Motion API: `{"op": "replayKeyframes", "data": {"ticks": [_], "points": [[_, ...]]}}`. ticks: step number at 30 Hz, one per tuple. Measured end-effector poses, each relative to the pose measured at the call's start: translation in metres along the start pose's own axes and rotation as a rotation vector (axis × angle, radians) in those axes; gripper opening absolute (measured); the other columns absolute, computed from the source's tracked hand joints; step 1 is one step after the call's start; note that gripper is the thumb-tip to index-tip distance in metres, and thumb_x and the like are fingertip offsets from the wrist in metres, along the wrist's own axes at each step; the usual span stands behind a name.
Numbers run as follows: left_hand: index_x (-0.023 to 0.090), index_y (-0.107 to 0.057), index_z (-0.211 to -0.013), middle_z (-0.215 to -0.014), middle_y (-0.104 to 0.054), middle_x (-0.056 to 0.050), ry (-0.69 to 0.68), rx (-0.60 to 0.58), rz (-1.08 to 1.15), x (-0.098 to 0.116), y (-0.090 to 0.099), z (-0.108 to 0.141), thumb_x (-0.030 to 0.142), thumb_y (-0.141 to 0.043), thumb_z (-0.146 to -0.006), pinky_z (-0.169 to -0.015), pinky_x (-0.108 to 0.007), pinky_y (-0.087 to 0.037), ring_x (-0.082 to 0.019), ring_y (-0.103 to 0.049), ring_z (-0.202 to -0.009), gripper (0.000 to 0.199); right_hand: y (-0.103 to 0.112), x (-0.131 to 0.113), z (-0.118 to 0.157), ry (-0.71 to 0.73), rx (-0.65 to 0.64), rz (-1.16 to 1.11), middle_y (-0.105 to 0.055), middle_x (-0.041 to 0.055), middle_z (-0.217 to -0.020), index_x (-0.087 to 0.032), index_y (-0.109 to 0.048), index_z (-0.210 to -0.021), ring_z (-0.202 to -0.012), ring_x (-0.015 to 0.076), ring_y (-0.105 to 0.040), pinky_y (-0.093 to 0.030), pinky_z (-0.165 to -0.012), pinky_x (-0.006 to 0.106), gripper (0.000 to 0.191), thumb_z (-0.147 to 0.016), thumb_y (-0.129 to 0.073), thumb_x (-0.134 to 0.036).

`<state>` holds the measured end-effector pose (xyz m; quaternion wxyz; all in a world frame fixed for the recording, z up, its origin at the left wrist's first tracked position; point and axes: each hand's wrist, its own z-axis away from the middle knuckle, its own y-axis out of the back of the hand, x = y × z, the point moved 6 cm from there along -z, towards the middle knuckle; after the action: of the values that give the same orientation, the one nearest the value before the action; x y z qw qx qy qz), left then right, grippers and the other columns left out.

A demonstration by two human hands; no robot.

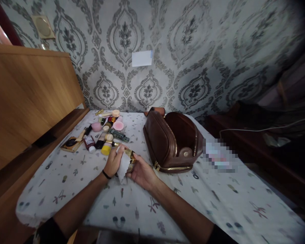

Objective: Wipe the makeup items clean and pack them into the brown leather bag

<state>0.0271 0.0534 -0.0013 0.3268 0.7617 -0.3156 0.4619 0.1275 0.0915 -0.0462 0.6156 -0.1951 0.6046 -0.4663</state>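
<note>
Patterned wallpaper, grey on pale, covers the far wall, with a small white card at its middle and a square fixture at far left. Wooden furniture flanks the left side; dark red furniture, crossed by a pale cable, stands at right. Between them extends the surface, draped in a white cloth printed with small motifs. Cosmetics cluster at far left, among them a pink round case, a dark green tube and a yellow-lidded jar. Right of centre sits a brown bag, gaping open; a pixelated patch lies to its right. Near centre, above the surface, the right grip clasps a gold-coloured container, while the left grip pinches a white tissue against it.
</note>
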Motion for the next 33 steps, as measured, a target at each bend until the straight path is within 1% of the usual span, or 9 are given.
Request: {"op": "replayKeyframes", "data": {"ticks": [5,9,13,18,21,24,27,30,33], "points": [[0.02,-0.065,-0.076,-0.07,-0.062,-0.003,0.086,-0.02,0.053,-0.006,0.0,-0.003,0.065,-0.044,-0.088,-0.069,-0.029,-0.045,-0.018,-0.056,-0.069,0.051,-0.002,0.0,0.002,-0.016,-0.011,0.012,-0.067,-0.0017,-0.077,-0.023,-0.061,-0.102,-0.061,0.0135,-0.059,-0.044,-0.052,0.023,0.03,-0.081,-0.064,-0.043],[0.019,-0.069,-0.091,-0.081,-0.069,-0.006,0.078,-0.203,0.12,-0.005,-0.01,-0.002,0.067,-0.039,-0.089,-0.079,-0.033,-0.047,-0.021,-0.061,-0.077,0.056,-0.001,-0.001,0.002,0.001,-0.002,0.012,-0.067,-0.0012,-0.076,-0.023,-0.062,-0.1,-0.063,0.0141,-0.059,-0.045,-0.055,0.024,0.028,-0.081,-0.063,-0.043],[0.017,-0.065,-0.108,-0.096,-0.069,-0.007,0.015,-0.336,0.153,-0.001,-0.015,0.001,0.061,-0.053,-0.085,-0.083,-0.033,-0.047,-0.022,-0.061,-0.088,0.052,0.002,-0.002,0.001,0.009,0.032,-0.012,-0.069,-0.0006,-0.08,-0.021,-0.062,-0.096,-0.065,0.0141,-0.06,-0.048,-0.059,0.025,0.025,-0.081,-0.065,-0.041],[0.018,-0.063,-0.1,-0.094,-0.066,-0.005,-0.016,-0.173,0.06,0.001,-0.01,0.003,0.054,-0.061,-0.081,-0.084,-0.032,-0.046,-0.021,-0.06,-0.091,0.04,0.004,-0.001,-0.001,0.003,0.064,-0.057,-0.069,-0.0006,-0.085,-0.021,-0.062,-0.101,-0.067,0.013,-0.061,-0.049,-0.06,0.024,0.026,-0.085,-0.064,-0.041],[0.018,-0.063,-0.098,-0.092,-0.066,-0.004,-0.036,-0.088,0.008,0.002,-0.008,0.003,0.053,-0.055,-0.087,-0.085,-0.032,-0.045,-0.021,-0.059,-0.09,0.037,0.004,0.001,-0.002,-0.001,0.049,-0.041,-0.07,0.0006,-0.085,-0.02,-0.062,-0.101,-0.07,0.0141,-0.062,-0.049,-0.06,0.024,0.03,-0.084,-0.065,-0.044],[0.019,-0.064,-0.09,-0.083,-0.066,-0.003,-0.013,-0.02,-0.003,-0.002,-0.004,0.002,0.056,-0.042,-0.092,-0.078,-0.03,-0.045,-0.019,-0.059,-0.082,0.044,0.002,0.001,-0.002,-0.002,0.016,-0.012,-0.07,0.0011,-0.084,-0.021,-0.062,-0.104,-0.068,0.0141,-0.062,-0.048,-0.059,0.024,0.032,-0.083,-0.066,-0.045],[0.019,-0.065,-0.08,-0.075,-0.064,-0.003,0.024,0.032,0.008,-0.006,0.001,-0.001,0.06,-0.039,-0.092,-0.072,-0.029,-0.046,-0.018,-0.059,-0.075,0.049,0.0,0.0,0.0,0.004,0.009,0.008,-0.07,0.0009,-0.086,-0.024,-0.062,-0.109,-0.067,0.0145,-0.062,-0.046,-0.057,0.024,0.032,-0.084,-0.064,-0.043],[0.02,-0.066,-0.077,-0.073,-0.064,-0.004,0.046,0.038,0.016,-0.006,0.002,-0.004,0.062,-0.043,-0.09,-0.071,-0.029,-0.046,-0.018,-0.058,-0.073,0.05,-0.002,-0.001,0.002,-0.003,0.01,0.01,-0.07,0.0004,-0.084,-0.025,-0.062,-0.108,-0.066,0.0153,-0.062,-0.046,-0.057,0.025,0.028,-0.085,-0.06,-0.042],[0.02,-0.069,-0.084,-0.081,-0.068,-0.006,0.05,-0.078,0.045,-0.003,-0.003,-0.004,0.065,-0.04,-0.089,-0.076,-0.031,-0.047,-0.021,-0.061,-0.08,0.054,-0.001,-0.002,0.002,-0.011,0.033,-0.025,-0.069,-0.0014,-0.077,-0.023,-0.063,-0.101,-0.061,0.0141,-0.059,-0.045,-0.054,0.024,0.022,-0.086,-0.059,-0.039]]}}
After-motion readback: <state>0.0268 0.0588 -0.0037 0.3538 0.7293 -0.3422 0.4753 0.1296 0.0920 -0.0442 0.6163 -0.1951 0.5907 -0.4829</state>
